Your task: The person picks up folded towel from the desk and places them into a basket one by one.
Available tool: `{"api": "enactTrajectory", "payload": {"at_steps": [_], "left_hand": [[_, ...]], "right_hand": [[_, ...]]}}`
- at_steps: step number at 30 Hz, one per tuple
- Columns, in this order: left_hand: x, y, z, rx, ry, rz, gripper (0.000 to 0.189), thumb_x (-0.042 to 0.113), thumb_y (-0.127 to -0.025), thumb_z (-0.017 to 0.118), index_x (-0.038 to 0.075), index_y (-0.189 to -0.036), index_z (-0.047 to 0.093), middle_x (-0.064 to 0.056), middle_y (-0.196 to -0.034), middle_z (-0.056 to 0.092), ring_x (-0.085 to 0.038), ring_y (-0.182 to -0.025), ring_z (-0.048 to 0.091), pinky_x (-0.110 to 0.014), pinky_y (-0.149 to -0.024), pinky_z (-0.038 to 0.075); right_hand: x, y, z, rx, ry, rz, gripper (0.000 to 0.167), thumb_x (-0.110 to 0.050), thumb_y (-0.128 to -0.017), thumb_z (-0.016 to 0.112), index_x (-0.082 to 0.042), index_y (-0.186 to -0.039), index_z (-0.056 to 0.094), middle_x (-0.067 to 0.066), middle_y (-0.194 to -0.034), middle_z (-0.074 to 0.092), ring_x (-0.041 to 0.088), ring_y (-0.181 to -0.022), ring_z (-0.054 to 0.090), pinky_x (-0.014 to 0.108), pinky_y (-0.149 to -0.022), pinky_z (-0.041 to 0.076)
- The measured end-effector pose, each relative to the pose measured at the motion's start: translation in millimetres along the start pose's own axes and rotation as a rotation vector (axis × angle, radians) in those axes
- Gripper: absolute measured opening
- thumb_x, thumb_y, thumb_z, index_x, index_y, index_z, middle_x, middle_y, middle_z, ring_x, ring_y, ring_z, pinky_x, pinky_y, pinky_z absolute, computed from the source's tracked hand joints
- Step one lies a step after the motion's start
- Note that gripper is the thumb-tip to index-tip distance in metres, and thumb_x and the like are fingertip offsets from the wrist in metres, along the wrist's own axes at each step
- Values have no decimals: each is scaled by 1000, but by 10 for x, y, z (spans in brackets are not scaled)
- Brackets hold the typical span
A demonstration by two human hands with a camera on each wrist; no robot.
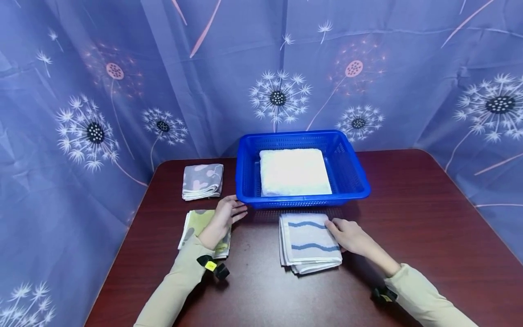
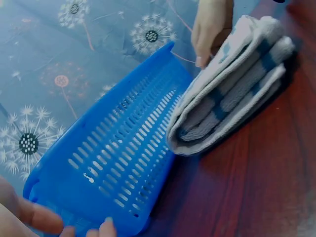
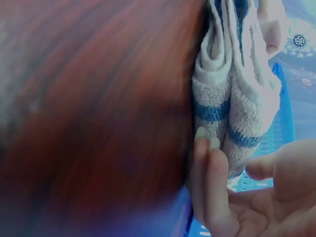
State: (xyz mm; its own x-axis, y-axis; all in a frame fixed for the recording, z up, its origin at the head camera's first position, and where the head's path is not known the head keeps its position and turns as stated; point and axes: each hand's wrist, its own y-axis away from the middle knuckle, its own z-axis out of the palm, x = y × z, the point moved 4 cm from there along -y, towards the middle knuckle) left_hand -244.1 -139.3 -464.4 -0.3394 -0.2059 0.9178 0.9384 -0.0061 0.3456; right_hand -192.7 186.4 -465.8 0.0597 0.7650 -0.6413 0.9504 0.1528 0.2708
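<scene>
Folded white towel with wavy blue stripes (image 1: 312,238): 6 o'clock of blue perforated plastic basket (image 1: 302,198) | right hand (image 1: 352,236): grasping towel at 2 o'clock corner | left hand (image 1: 223,216): released, fingers at basket's 8 o'clock corner | folded plain white towel (image 1: 294,172): in basket | folded yellow-green towel (image 1: 200,221): 9 o'clock of striped one

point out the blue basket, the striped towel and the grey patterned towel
Blue basket (image 1: 302,199), head view, middle of the front rim
Striped towel (image 1: 312,236), head view, top face between the stripes
Grey patterned towel (image 1: 203,178), head view, middle of its top
</scene>
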Motion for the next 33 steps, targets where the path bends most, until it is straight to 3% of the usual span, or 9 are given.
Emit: {"api": "enactTrajectory", "payload": {"at_steps": [2, 6, 9, 13, 18, 24, 30, 33], "left_hand": [[-41, 38, 18, -46, -39, -22, 23, -4, -89, 36, -3, -109, 48, -16, -99, 59, -22, -84, 63, -34, -82, 56], [-152, 103, 93, -127, -131, -66, 35, -1, -90, 39, -11, -122, 45, -25, -115, 55, -25, -89, 61, -39, -87, 55], [-242, 127, 153, -123, -153, -61, 42, 0, -90, 39, -14, -130, 39, -26, -116, 50, -28, -93, 58, -41, -88, 55], [-324, 152, 244, -83, -190, -16, 41, 0, -90, 39, -13, -128, 40, -22, -111, 47, -28, -95, 56, -38, -83, 57], [-378, 213, 387, -97, -258, 18, 41, 3, -89, 39, -12, -127, 41, -13, -99, 49, -24, -91, 54, -34, -78, 56], [-421, 319, 536, -151, -222, -8, 51, 5, -87, 40, -13, -134, 33, -9, -98, 45, -25, -97, 49, -41, -90, 53], [-464, 388, 627, -238, -186, -89, 59, 7, -88, 42, -15, -140, 27, -26, -123, 44, -31, -113, 49, -44, -96, 51], [-492, 398, 653, -266, -177, -114, 57, 8, -91, 41, -16, -140, 26, -32, -131, 40, -31, -113, 50, -45, -97, 50]], "right_hand": [[-11, 17, -5, 35, -10, -1, 35, -34, -102, 42, -5, -88, 55, 5, -68, 52, 14, -53, 60, 29, -49, 53], [-29, 35, -24, 97, -32, -7, 27, -28, -101, 46, -4, -95, 56, 6, -68, 55, 14, -53, 59, 29, -50, 52], [-36, 46, -41, 137, -32, -19, 22, -23, -98, 48, -3, -103, 55, 8, -73, 60, 14, -57, 59, 29, -53, 50], [-21, 65, -39, 171, -32, -18, 25, -21, -97, 51, -2, -114, 52, 11, -82, 64, 14, -63, 59, 29, -61, 47], [-34, 96, -19, 196, -32, -18, 29, -20, -95, 53, -1, -116, 54, 15, -94, 67, 18, -77, 60, 30, -70, 45], [-79, 115, -2, 176, -33, -2, 36, -20, -94, 52, 4, -120, 56, 22, -109, 65, 29, -94, 59, 38, -80, 46], [-75, 101, -10, 150, -11, 7, 38, -21, -94, 51, 7, -119, 59, 25, -111, 64, 31, -97, 58, 43, -85, 47], [-69, 88, -11, 140, 5, 7, 38, -21, -93, 51, 7, -117, 61, 24, -109, 65, 30, -96, 58, 43, -84, 47]]}}
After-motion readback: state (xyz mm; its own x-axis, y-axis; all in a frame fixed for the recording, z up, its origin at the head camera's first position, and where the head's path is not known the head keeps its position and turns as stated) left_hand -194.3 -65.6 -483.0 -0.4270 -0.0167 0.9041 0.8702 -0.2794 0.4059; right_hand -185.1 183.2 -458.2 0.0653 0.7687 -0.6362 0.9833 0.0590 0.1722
